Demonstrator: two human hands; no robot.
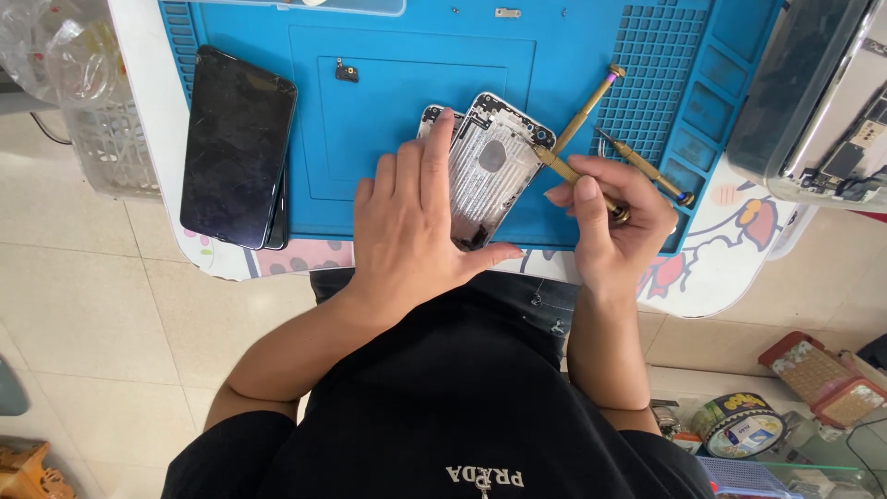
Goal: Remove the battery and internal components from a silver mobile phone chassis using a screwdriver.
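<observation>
Blue rubber covers most of the bench as a work mat, and near the mat's front edge lies an opened phone shell, silver inside, tilted with its top toward the mat's far right. The left hand lies flat over the shell's left side, fingers spread and pressing it down, its grip open rather than wrapped around anything. The right hand, just right of the shell, pinches a brass screwdriver between thumb and fingers, the tip resting at the shell's upper right corner. Two more brass screwdrivers sit on the mat close by: one slanting up behind the shell, another lying just beyond the right hand. At the mat's left edge rests a dark phone, screen up, stacked on another. A small dark part sits alone toward the mat's back.
</observation>
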